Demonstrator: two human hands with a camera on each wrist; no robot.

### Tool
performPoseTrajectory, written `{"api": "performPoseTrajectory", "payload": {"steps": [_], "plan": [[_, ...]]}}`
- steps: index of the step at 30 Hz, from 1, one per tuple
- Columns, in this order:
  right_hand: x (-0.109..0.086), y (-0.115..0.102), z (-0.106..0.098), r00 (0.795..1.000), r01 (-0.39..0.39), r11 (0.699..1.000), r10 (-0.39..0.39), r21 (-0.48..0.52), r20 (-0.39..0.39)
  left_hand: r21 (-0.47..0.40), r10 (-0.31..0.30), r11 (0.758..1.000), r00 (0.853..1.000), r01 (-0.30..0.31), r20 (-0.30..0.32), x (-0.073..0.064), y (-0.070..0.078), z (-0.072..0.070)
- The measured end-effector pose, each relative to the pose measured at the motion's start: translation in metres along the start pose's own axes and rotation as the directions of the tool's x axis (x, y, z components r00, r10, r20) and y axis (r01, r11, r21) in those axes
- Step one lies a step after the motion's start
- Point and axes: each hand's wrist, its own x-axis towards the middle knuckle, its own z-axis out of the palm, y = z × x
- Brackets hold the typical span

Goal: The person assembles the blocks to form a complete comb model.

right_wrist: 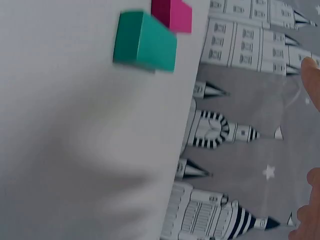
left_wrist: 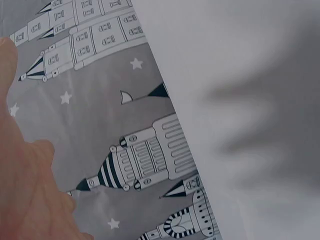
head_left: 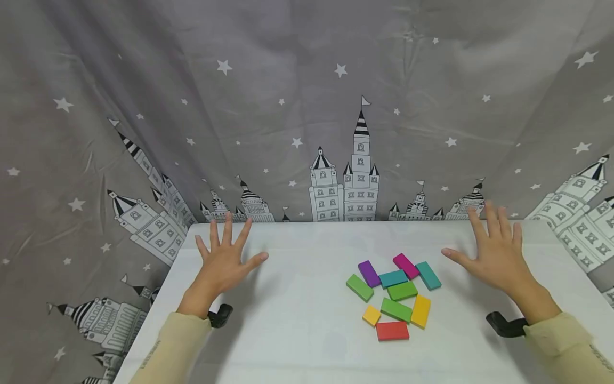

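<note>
Both hands are spread with straight fingers above the white table and hold nothing. My left hand (head_left: 224,268) is over the table's left side, away from the blocks. Over the right side is my right hand (head_left: 499,260), nearest to a teal block (head_left: 428,276). Several coloured blocks lie loosely grouped right of centre: a magenta block (head_left: 405,265), a purple block (head_left: 369,273), another teal one, green blocks (head_left: 396,310), a yellow block (head_left: 420,311), a small yellow-orange block (head_left: 371,316) and a red block (head_left: 392,331). The right wrist view shows a teal block (right_wrist: 145,42) and a magenta one (right_wrist: 175,15).
The white table (head_left: 288,330) ends at the back against a grey curtain (head_left: 288,42) printed with castles and stars. A black strap piece (head_left: 220,316) sits at the left wrist and another black piece (head_left: 506,324) at the right. Hand shadows fall on the tabletop.
</note>
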Motion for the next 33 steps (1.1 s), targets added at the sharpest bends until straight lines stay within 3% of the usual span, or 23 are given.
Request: {"api": "performPoseTrajectory", "payload": {"steps": [8,16,21,33], "plan": [[-0.001,-0.027,0.020,0.998,0.055,0.998,-0.055,0.027,-0.007,-0.019,0.001,1.000,1.000,-0.001,0.007,0.003,0.018,0.011],[0.001,-0.061,0.039,0.994,0.066,0.993,-0.074,0.102,0.080,-0.105,0.009,0.994,1.000,-0.008,0.009,0.003,0.043,0.034],[0.004,-0.080,0.048,0.983,0.070,0.985,-0.096,0.160,0.160,-0.161,0.018,0.987,1.000,-0.014,0.022,0.003,0.063,0.049],[0.007,-0.109,0.072,0.947,0.147,0.939,-0.225,0.311,0.230,-0.261,0.090,0.962,0.996,-0.084,0.011,0.001,0.112,0.085]]}}
